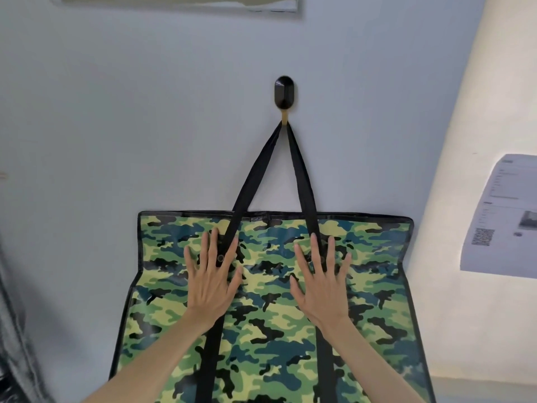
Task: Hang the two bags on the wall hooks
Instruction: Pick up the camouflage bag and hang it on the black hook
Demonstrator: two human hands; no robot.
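A large camouflage bag (pixel 270 289) in green, yellow and black hangs flat against the pale wall. Its two black straps (pixel 302 175) meet at a black oval wall hook (pixel 284 92) above it. My left hand (pixel 212 274) lies flat on the bag's upper left part, fingers spread over the left strap. My right hand (pixel 322 274) lies flat on the upper right part, fingers spread over the right strap. Neither hand grips anything. Only one bag and one hook are clearly in view.
A printed paper sheet (pixel 502 216) with a QR code is stuck on the cream wall at the right. A dark glossy object (pixel 11 330) shows at the left edge. A framed panel (pixel 180 1) sits at the top of the wall.
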